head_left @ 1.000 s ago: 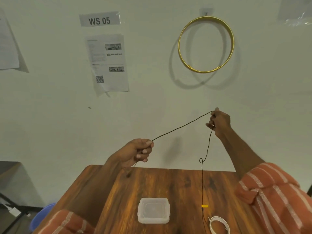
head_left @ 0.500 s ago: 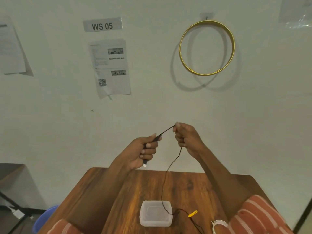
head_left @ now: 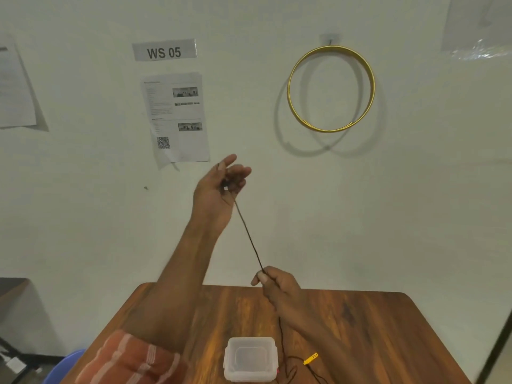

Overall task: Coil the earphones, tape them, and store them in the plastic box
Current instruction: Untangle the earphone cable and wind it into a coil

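Observation:
A thin black earphone cable (head_left: 249,236) runs taut between my two hands. My left hand (head_left: 221,187) is raised high in front of the wall, palm toward me, fingers loosely curled on the cable's upper end. My right hand (head_left: 274,284) is lower, just above the table's far edge, pinching the cable. Below it the cable hangs to the wooden table (head_left: 360,328) and ends in loose loops with a yellow piece (head_left: 310,358). A clear plastic box (head_left: 250,358) with its lid on stands at the near middle, left of those loops.
A gold hoop (head_left: 331,88) hangs on the wall above. Papers and a "WS 05" label (head_left: 164,51) are stuck to the wall at left. A blue bin (head_left: 69,361) stands on the floor beside the table's left edge.
My left hand has risen high and turned palm toward me. My right hand has dropped toward the table's far edge, sliding along the cable, which is now stretched steeply between them.

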The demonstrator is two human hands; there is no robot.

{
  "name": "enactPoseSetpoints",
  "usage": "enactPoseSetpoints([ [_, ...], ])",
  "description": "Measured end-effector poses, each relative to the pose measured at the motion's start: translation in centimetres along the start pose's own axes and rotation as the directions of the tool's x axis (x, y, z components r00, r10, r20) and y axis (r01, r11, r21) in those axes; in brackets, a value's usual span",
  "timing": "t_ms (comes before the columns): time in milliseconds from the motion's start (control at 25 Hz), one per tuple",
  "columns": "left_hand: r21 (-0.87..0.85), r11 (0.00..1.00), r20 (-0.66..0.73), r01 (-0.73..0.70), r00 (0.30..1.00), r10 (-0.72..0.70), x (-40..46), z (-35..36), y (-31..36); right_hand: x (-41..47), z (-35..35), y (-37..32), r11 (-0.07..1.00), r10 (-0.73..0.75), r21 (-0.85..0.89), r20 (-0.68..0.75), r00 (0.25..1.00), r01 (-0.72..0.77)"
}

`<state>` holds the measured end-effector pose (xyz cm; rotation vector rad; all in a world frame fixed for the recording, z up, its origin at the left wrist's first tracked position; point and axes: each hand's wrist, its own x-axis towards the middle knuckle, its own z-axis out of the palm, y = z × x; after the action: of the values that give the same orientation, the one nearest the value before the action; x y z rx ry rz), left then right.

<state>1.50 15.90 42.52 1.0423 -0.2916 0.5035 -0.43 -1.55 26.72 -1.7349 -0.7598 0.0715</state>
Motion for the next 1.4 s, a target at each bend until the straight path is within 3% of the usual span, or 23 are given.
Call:
enactPoseSetpoints([
  [40,0.321,0.942,0.002,-0.1,0.995,0.104,0.9,-0.6,0.2,-0.7,-0.4,-0.6,0.999,-0.038,-0.032,0.0,0.999,0.038],
  [80,0.606,0.777,0.066,-0.171,0.984,0.166,1.4,-1.4,0.1,-1.2,-1.1,-1.3,0.994,-0.083,-0.069,-0.02,0.996,0.082],
  [160,0.851,0.464,0.251,-0.247,0.966,0.054,1.3,-2.8,-1.3,-1.1,-3.2,-3.3,0.976,-0.186,-0.13,-0.077,0.979,0.175],
  [200,0.878,0.417,0.288,-0.234,0.955,-0.072,0.5,-3.3,-2.3,-0.6,-4.5,-4.4,0.966,-0.232,-0.138,-0.11,0.966,0.217],
  [240,0.875,0.451,0.292,-0.177,0.936,-0.198,-0.8,-3.5,-3.4,0.2,-6.0,-5.6,0.957,-0.274,-0.138,-0.142,0.951,0.255],
  [320,0.774,0.633,0.295,-0.009,0.89,-0.349,-4.3,-3.1,-5.3,2.5,-8.5,-8.0,0.937,-0.335,-0.172,-0.199,0.921,0.304],
  [440,0.447,0.86,0.258,0.246,0.885,-0.387,-8.9,-1.1,-6.9,6.9,-10.4,-8.8,0.946,-0.311,-0.174,-0.259,0.914,0.273],
  [520,0.213,0.906,0.275,0.366,0.867,-0.415,-10.3,0.6,-7.1,8.9,-10.1,-7.2,0.973,-0.229,-0.103,-0.274,0.934,0.208],
  [640,-0.06,0.932,0.324,0.359,0.89,-0.322,-9.3,2.5,-5.8,9.5,-7.8,-3.5,0.992,-0.122,-0.005,-0.274,0.954,0.125],
  [760,-0.252,0.953,0.159,0.17,0.978,-0.133,-4.0,2.9,-2.5,6.4,-4.5,0.0,0.996,-0.07,-0.074,-0.167,0.983,0.059],
  [840,-0.187,0.982,-0.01,-0.026,1.0,0.024,0.0,2.2,0.4,3.2,-2.6,1.7,0.99,-0.062,-0.129,-0.068,0.996,0.053],
  [920,0.164,0.97,-0.09,-0.177,0.977,0.194,3.1,1.2,2.3,0.7,-2.1,2.2,0.979,-0.098,-0.182,-0.04,0.994,0.09],
  [960,0.41,0.885,-0.051,-0.22,0.963,0.263,3.9,0.5,2.5,0.0,-2.4,1.7,0.972,-0.131,-0.202,-0.056,0.99,0.117],
  [1040,0.772,0.562,0.149,-0.296,0.945,0.292,4.2,-0.7,1.3,-0.3,-4.1,-0.4,0.96,-0.216,-0.211,-0.137,0.967,0.185],
  [1080,0.851,0.406,0.255,-0.335,0.937,0.239,3.7,-1.3,0.0,-0.1,-5.3,-2.1,0.956,-0.256,-0.196,-0.2,0.946,0.217],
  [1120,0.884,0.327,0.305,-0.335,0.942,0.141,2.8,-2.0,-1.5,0.3,-6.5,-3.6,0.956,-0.282,-0.162,-0.267,0.921,0.246],
  [1200,0.897,0.395,0.245,-0.198,0.967,-0.071,-0.1,-2.6,-4.5,2.0,-9.2,-6.3,0.951,-0.309,-0.101,-0.377,0.873,0.293],
  [1280,0.815,0.58,0.157,0.015,0.956,-0.246,-4.1,-1.7,-6.7,4.5,-11.3,-7.9,0.946,-0.321,-0.113,-0.433,0.842,0.303],
  [1400,0.481,0.819,0.2,0.314,0.87,-0.451,-9.0,0.4,-7.9,8.4,-12.5,-7.1,0.963,-0.268,-0.111,-0.467,0.843,0.245],
])
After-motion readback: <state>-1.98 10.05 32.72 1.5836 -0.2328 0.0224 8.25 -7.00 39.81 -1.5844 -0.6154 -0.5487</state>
